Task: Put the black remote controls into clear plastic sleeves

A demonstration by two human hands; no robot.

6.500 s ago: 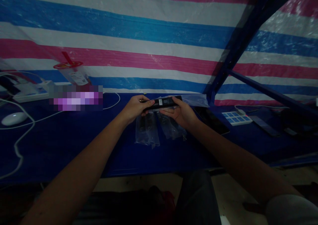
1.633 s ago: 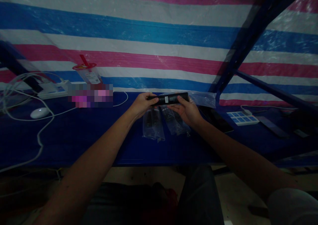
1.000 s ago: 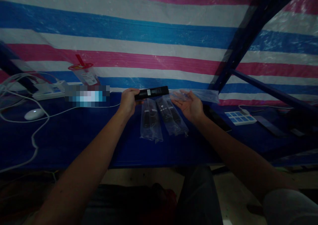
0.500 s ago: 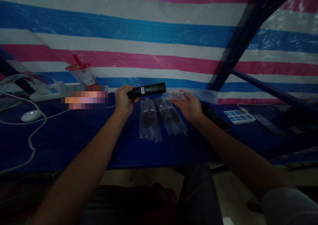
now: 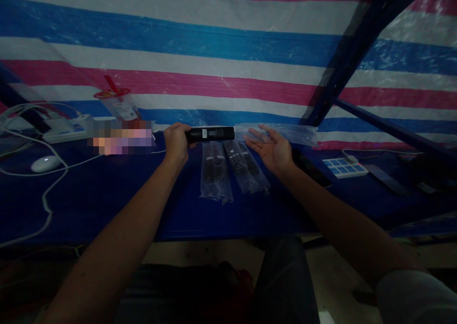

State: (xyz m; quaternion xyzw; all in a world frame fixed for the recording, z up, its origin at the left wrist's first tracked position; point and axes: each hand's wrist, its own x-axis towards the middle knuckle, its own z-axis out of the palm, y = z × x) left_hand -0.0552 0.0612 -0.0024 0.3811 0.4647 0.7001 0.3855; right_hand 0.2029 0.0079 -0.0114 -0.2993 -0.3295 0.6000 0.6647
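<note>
My left hand (image 5: pixel 176 145) grips a black remote control (image 5: pixel 214 133) by one end, its back with a small white label towards me. It lies nearly level, and its free end meets the mouth of a clear plastic bag (image 5: pixel 300 134); whether it is inside I cannot tell. That bag lies across the fingers of my right hand (image 5: pixel 273 150), palm up, with the thumb over the film. Below and between the hands, several bagged black remote controls (image 5: pixel 214 171) rest side by side, among them a bagged remote control (image 5: pixel 237 164) with its buttons showing.
On the left of the blue table (image 5: pixel 117 200) are a white mouse (image 5: pixel 45 164), cables, a power strip (image 5: pixel 66 129) and a cup with a red lid (image 5: pixel 121 105). A dark tablet-like slab (image 5: pixel 312 169), a white-and-blue box (image 5: pixel 344 167) and a phone-like slab (image 5: pixel 387 178) lie right.
The remote control has swung from a slight upward tilt to nearly level, its free end now at the bag's mouth. The bag has straightened out a little in my right hand.
</note>
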